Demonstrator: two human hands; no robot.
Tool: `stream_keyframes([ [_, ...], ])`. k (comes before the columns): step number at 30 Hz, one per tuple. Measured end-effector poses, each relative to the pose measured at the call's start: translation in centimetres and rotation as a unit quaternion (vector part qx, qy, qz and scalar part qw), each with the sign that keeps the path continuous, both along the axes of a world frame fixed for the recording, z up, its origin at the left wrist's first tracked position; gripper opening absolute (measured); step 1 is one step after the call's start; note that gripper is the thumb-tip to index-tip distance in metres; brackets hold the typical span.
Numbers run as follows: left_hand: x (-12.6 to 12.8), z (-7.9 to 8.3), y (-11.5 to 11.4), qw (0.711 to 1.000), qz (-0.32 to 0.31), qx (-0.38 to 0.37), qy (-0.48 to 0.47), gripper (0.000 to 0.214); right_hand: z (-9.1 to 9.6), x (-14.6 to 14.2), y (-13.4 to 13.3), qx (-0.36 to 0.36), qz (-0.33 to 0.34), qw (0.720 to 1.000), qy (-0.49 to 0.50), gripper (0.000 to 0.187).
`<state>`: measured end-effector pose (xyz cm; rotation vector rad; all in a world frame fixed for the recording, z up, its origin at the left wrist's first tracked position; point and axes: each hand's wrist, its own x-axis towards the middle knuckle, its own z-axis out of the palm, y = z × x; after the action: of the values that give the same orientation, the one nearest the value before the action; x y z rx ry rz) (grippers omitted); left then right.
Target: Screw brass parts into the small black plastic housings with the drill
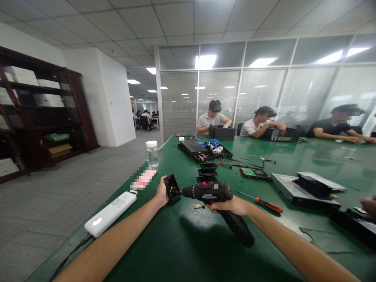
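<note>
My left hand (161, 192) grips a small black box-shaped part (172, 187) and holds it upright above the green table (176, 243). My right hand (232, 205) is wrapped round a black cordless screwdriver (216, 201), whose tip points left into the open face of the part. A small brass-coloured piece (197, 206) lies on the table just under the tool.
A white power bank (110, 213) with a cable and a clear bottle (152, 153) sit at the left edge. Stacked black frames (207, 171), a red-handled screwdriver (266, 203), a circuit board (252, 172) and opened black devices (305, 188) lie ahead. Three people work at the far side.
</note>
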<state>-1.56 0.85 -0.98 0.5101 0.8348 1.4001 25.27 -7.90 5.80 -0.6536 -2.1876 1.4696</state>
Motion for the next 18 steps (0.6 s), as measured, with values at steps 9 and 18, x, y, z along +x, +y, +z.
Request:
stream_keyframes([
  [9,0.22,0.26,-0.19,1.0,0.005,-0.009,-0.004,0.027,0.01,-0.02,-0.04,0.002,0.0,1.0,-0.003,0.028],
  [18,0.14,0.03,0.03,1.0,0.005,-0.005,0.001,0.027,0.05,0.02,-0.05,-0.005,-0.005,1.0,0.001,0.025],
])
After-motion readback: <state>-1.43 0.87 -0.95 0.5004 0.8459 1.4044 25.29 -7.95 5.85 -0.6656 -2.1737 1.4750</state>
